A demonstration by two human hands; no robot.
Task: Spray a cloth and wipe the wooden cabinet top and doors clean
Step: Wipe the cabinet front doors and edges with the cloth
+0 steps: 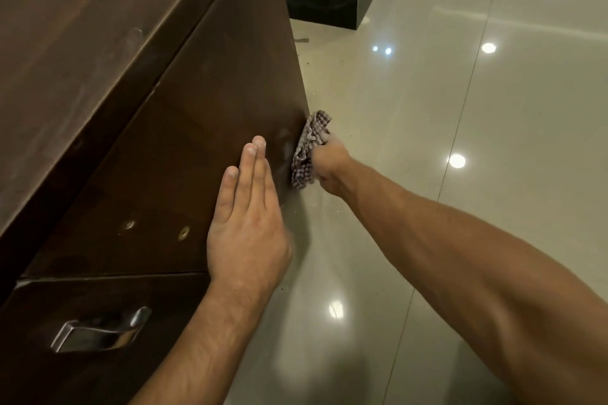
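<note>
Head: checked cloth [308, 149] bunched; apparently touching cabinet door [184, 148].

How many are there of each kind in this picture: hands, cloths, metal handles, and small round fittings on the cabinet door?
hands: 2, the left hand and the right hand
checked cloth: 1
metal handle: 1
small round fittings: 2
total: 6
</note>
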